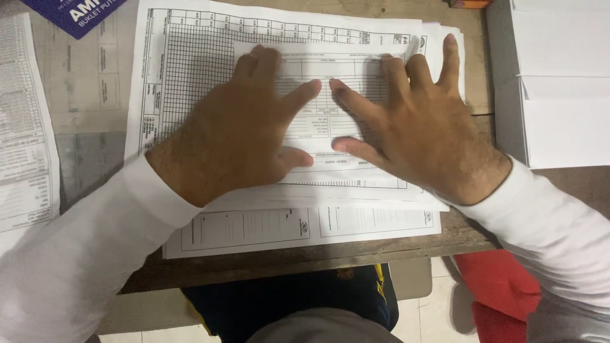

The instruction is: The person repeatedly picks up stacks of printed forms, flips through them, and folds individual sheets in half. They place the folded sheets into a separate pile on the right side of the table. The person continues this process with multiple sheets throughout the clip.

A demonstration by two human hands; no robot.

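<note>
Pressing down flat, both hands lie spread on a small printed form (330, 95) that tops a stack of gridded sheets (184, 57) on the wooden desk (318, 254). The left hand (232, 130) covers the form's left half and the right hand (413, 124) its right half, palms down, fingers splayed wide and gripping nothing; the thumbs nearly meet over the form's middle, which appears to pin it square against the sheets beneath. Left of the stack lies another printed page (25, 127), with a blue booklet (73, 13) beyond its far left corner. To the stack's right sits a pile of blank white paper (559, 82).
</note>
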